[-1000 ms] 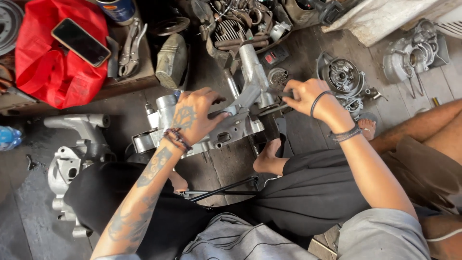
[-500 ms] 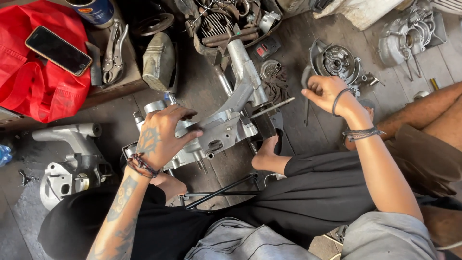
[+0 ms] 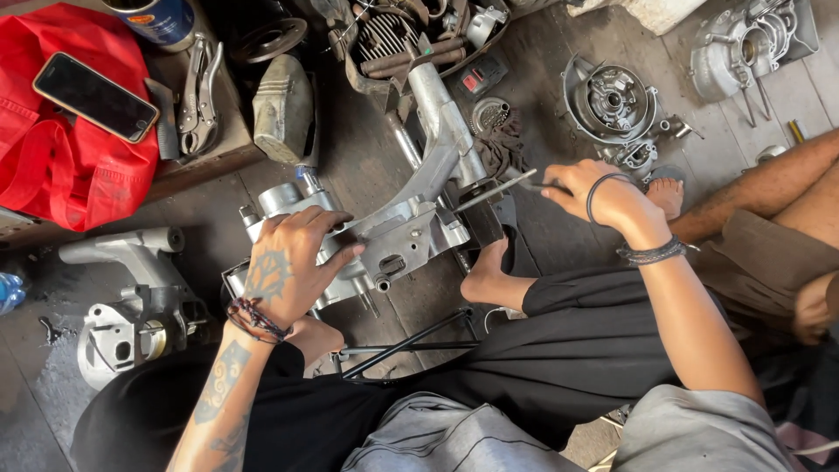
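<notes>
1. While we're sitting on the workshop floor, we're pressing our left hand (image 3: 293,262) flat, fingers spread, on the aluminium engine crankcase (image 3: 384,232) lying between our feet.
2. Our right hand (image 3: 594,188) is clenching around the handle of a long metal tool (image 3: 500,189), its tip reaching the case's right end.
3. We're judging this casting heavy and stiff, probably oily, so we're taking hold across its broad flat body, not the thin protruding studs.
4. Counting now: one case under our hands, one similar grey casting (image 3: 131,297) lying at left, and two more engine parts at top right, a round cover (image 3: 612,105) and a housing (image 3: 743,48).
5. We're also spotting one phone (image 3: 94,96) resting on one red bag (image 3: 70,149), and one pair of pliers (image 3: 199,92) beside it.
</notes>
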